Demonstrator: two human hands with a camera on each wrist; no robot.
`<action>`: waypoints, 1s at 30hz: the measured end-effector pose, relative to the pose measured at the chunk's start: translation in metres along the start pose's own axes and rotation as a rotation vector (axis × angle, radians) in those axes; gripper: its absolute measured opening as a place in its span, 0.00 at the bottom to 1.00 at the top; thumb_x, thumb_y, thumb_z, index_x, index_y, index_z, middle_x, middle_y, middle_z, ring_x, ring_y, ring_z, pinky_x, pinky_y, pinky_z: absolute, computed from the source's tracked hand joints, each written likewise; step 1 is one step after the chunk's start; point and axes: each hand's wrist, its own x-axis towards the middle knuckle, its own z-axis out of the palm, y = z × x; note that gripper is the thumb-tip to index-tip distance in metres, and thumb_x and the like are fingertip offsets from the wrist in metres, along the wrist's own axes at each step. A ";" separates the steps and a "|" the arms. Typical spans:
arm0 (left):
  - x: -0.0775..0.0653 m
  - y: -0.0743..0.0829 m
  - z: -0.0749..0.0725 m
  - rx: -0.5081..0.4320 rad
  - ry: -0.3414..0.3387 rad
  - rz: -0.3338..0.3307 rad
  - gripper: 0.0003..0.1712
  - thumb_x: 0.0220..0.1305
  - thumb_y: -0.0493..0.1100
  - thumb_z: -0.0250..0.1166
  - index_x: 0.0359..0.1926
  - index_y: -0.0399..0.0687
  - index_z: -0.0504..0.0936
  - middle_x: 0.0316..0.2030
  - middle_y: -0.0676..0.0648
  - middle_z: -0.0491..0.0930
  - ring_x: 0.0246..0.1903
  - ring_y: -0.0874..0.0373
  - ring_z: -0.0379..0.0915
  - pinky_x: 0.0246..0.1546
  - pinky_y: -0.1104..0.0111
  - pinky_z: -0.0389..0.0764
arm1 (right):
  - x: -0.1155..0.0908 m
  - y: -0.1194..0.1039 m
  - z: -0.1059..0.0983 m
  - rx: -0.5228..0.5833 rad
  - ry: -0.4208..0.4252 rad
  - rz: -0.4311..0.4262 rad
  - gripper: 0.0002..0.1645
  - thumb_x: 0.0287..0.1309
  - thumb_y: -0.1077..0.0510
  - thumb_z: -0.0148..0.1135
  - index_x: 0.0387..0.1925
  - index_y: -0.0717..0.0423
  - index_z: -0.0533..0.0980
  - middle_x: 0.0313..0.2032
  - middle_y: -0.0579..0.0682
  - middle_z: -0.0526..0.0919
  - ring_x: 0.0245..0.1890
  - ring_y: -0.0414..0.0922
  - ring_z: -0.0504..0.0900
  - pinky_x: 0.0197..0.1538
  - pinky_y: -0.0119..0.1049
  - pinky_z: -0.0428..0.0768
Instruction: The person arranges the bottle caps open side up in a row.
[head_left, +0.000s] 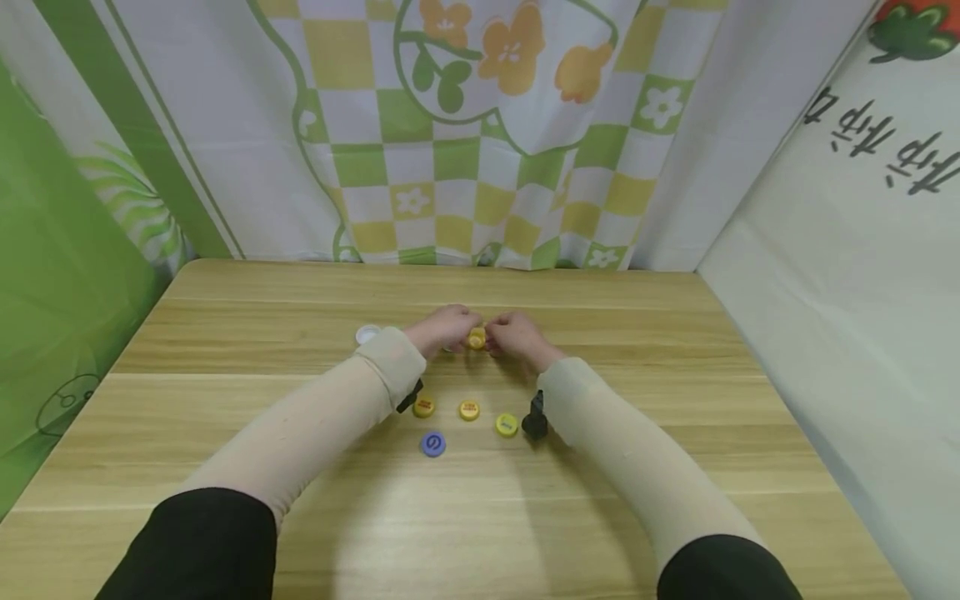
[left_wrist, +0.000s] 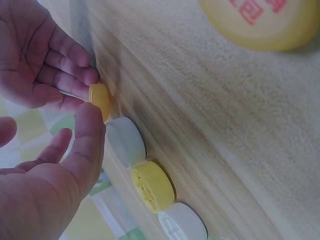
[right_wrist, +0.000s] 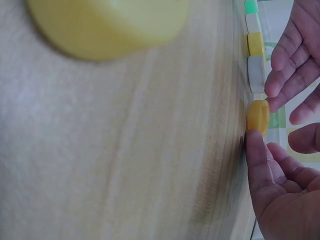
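Note:
An orange-yellow plastic bottle cap (head_left: 476, 340) sits between both hands near the back of the table. My left hand (head_left: 446, 327) touches it from the left with a fairly straight finger, its thumb held away. From the other side, fingertips of my right hand (head_left: 517, 337) meet the cap, the fingers loosely extended. In the left wrist view, a white cap (left_wrist: 126, 142), a yellow cap (left_wrist: 153, 187) and another white cap (left_wrist: 183, 222) line up beside it. The right wrist view adds a green cap (right_wrist: 251, 6) at the row's far end. My left arm hides part of this row in the head view.
Closer to me lie an orange-yellow cap (head_left: 423, 406) and a yellow cap (head_left: 469, 409), both with red print, a yellow-green cap (head_left: 507, 425) and a blue cap (head_left: 432, 443). A patterned curtain (head_left: 480, 167) hangs behind the wooden table (head_left: 637, 517).

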 end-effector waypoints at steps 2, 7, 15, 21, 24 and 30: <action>0.000 -0.001 0.000 -0.003 -0.003 0.002 0.31 0.81 0.46 0.48 0.75 0.31 0.61 0.68 0.35 0.69 0.57 0.44 0.74 0.60 0.58 0.79 | 0.000 0.000 0.000 -0.002 -0.006 -0.002 0.20 0.77 0.61 0.49 0.58 0.74 0.75 0.46 0.62 0.85 0.42 0.47 0.84 0.48 0.34 0.85; 0.002 -0.005 -0.002 -0.008 -0.004 0.001 0.27 0.81 0.44 0.47 0.72 0.31 0.66 0.64 0.36 0.72 0.51 0.49 0.73 0.58 0.60 0.79 | -0.003 -0.003 0.001 0.026 -0.013 0.017 0.21 0.78 0.60 0.49 0.60 0.74 0.74 0.48 0.63 0.83 0.47 0.51 0.85 0.52 0.37 0.85; -0.003 -0.005 -0.005 -0.033 -0.004 -0.001 0.26 0.81 0.42 0.47 0.72 0.31 0.66 0.64 0.36 0.71 0.55 0.48 0.73 0.60 0.58 0.78 | -0.005 -0.004 0.004 0.060 -0.028 0.019 0.22 0.78 0.60 0.48 0.63 0.73 0.72 0.52 0.64 0.82 0.51 0.53 0.83 0.54 0.38 0.84; -0.009 -0.004 -0.006 -0.081 0.008 0.018 0.27 0.81 0.41 0.47 0.73 0.30 0.64 0.65 0.33 0.70 0.60 0.45 0.72 0.61 0.58 0.78 | -0.003 0.001 0.003 0.088 -0.041 0.009 0.22 0.78 0.63 0.48 0.64 0.73 0.72 0.51 0.63 0.83 0.49 0.50 0.83 0.53 0.37 0.84; -0.009 -0.009 -0.007 -0.110 0.014 0.018 0.27 0.81 0.41 0.47 0.73 0.30 0.64 0.65 0.33 0.71 0.61 0.45 0.72 0.62 0.59 0.78 | -0.002 0.003 0.003 0.102 -0.053 0.006 0.21 0.77 0.65 0.47 0.63 0.73 0.72 0.50 0.63 0.83 0.48 0.48 0.84 0.51 0.36 0.85; -0.011 -0.016 -0.008 -0.160 0.030 0.039 0.25 0.81 0.39 0.47 0.70 0.28 0.66 0.60 0.33 0.72 0.58 0.45 0.74 0.61 0.58 0.78 | -0.005 0.003 0.001 0.127 -0.082 -0.005 0.21 0.76 0.66 0.47 0.64 0.73 0.71 0.54 0.65 0.82 0.48 0.48 0.83 0.51 0.36 0.85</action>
